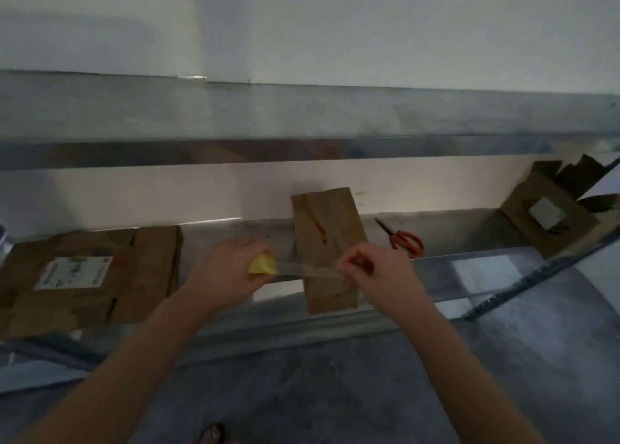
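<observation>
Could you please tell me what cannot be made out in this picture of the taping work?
Yellow tape roll: head view, mostly hidden in the grip of the left hand.
Clear tape strip: head view, its end covered by fingers of the right hand.
White paper label on the flat brown cardboard: head view, print blurred.
Brown cardboard box with a grey patch: head view, cut off by the right edge.
</observation>
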Demonstrator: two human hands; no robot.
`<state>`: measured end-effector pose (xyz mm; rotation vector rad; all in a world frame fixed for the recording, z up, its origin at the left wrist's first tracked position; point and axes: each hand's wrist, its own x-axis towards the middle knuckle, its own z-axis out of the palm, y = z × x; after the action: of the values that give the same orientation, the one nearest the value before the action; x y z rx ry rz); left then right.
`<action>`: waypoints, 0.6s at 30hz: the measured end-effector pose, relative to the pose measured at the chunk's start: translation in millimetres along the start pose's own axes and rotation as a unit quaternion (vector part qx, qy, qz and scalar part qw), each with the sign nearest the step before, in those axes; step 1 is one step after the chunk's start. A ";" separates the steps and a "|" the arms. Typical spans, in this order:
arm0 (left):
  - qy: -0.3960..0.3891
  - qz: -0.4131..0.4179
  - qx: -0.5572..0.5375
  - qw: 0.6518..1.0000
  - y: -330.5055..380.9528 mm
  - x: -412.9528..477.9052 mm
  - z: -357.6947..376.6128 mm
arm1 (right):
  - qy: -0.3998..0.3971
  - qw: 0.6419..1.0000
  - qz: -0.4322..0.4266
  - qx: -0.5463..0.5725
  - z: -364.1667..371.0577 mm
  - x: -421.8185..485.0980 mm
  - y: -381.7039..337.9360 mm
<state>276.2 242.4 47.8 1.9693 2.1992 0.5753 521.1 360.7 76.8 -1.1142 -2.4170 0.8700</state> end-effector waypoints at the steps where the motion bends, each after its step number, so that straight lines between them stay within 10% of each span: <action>1: -0.008 -0.014 -0.029 0.999 10.5 -1.0 2.5 | -0.016 1.000 -0.009 -0.004 -11.2 -1.3 8.0; 9: -0.040 -0.173 -0.331 0.927 54.8 -21.4 8.0 | -0.091 0.996 -0.016 -0.009 -69.8 12.3 60.3; 18: -0.033 -0.185 -0.125 0.974 40.7 -23.9 23.4 | -0.135 0.991 -0.019 -0.006 -59.2 31.7 88.3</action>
<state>325.3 226.5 37.6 1.3925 2.2449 0.6774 582.0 452.7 65.3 -1.0071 -2.6536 1.0553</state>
